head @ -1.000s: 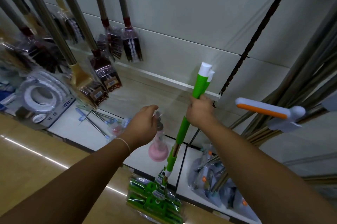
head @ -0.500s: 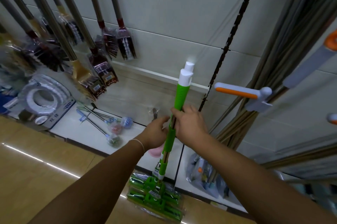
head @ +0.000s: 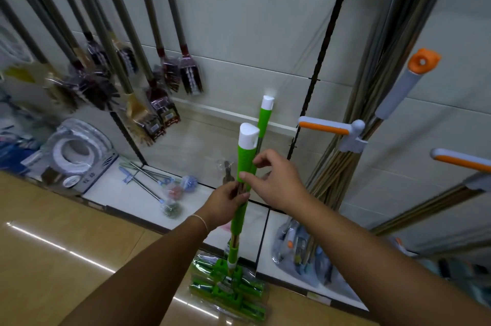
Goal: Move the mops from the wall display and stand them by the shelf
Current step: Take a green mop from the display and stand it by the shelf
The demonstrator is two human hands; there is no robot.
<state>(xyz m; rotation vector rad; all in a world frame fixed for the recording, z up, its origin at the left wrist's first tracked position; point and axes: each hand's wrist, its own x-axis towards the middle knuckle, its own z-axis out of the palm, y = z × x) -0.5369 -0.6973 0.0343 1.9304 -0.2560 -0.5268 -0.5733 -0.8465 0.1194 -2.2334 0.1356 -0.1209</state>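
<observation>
Green mop handles (head: 245,158) with white caps, orange-and-grey lever (head: 326,125), tan floor (head: 53,232), white wall (head: 239,20).

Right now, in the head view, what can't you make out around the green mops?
- Lower pole of the rear green mop: hidden behind the front green mop and the right hand.
- Left hand grip: fingers curl behind the pole, out of sight.
- Mop heads: wrapped in glare-covered plastic, so no telling how many.
- Hanging brushes, left: motion-blurred.
- Brush labels: too small to read.
</observation>
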